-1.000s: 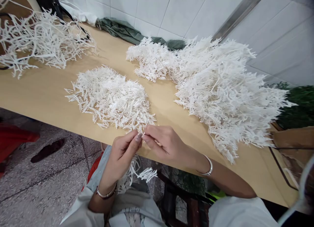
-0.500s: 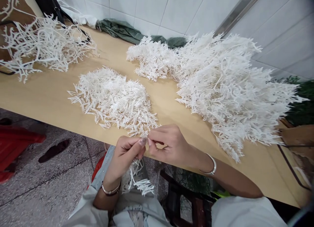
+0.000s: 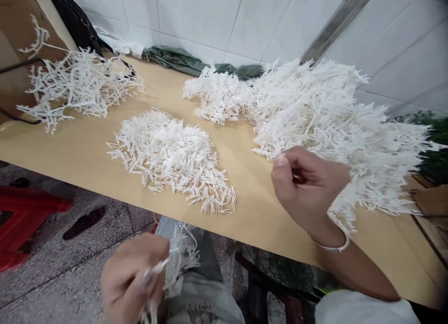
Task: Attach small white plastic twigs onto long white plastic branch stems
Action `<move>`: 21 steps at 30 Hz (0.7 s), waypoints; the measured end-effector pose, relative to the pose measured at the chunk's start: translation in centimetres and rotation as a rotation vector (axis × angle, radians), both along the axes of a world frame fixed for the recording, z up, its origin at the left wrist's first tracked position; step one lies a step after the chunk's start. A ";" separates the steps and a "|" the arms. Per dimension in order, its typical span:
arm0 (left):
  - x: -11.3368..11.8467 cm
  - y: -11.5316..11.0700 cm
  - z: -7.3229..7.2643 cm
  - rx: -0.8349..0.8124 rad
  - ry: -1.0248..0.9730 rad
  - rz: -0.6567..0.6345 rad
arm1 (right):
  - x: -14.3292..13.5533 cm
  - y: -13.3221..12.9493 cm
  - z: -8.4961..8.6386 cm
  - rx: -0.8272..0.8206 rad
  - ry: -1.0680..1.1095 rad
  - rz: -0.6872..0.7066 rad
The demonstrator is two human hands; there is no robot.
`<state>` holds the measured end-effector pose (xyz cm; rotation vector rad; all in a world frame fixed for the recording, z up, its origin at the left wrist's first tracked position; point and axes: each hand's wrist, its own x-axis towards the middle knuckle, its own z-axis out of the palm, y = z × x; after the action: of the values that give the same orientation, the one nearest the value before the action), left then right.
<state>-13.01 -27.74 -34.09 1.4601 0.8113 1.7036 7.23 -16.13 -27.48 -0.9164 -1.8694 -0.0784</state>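
My left hand [image 3: 136,272] is low at the front, blurred, with its fingers closed around a white branched plastic sprig [image 3: 159,267]. Strands of it stick out on both sides of the fist. My right hand [image 3: 308,188] is raised over the table, thumb and forefinger pinched together at the near edge of a large heap of white branched sprigs [image 3: 336,123]. Whatever may be in that pinch is too small or hidden to tell. Between the hands, further back, lies a low pile of short white snippets [image 3: 171,156]. More white strands [image 3: 182,258] hang over my lap.
Tangled bare white stems [image 3: 84,81] lie at the far left beside a cardboard box [image 3: 14,39] and a black bag [image 3: 72,13]. Dark green cloth [image 3: 175,58] runs along the tiled wall. A red stool [image 3: 31,212] stands on the floor left of the table [image 3: 70,160].
My hands have parted from the snippet pile's near edge. The left dropped down and left with the sprig; the right moved up and right to the large heap. The view has shifted slightly.
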 end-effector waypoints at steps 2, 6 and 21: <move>-0.4 0.9 -0.4 -0.101 0.083 0.151 | -0.7 -0.2 -0.3 -0.006 -0.132 0.080; 0.6 4.4 -2.1 -0.276 0.297 0.286 | -2.3 -1.0 -1.8 0.021 -0.348 0.140; 1.1 7.3 -2.4 -0.554 0.209 0.183 | -25.6 13.4 5.4 -0.363 -0.327 0.449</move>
<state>-11.88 -20.49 -36.48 1.2093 1.4354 1.3084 -18.33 -2.69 -22.04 -0.7272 -2.4061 0.4196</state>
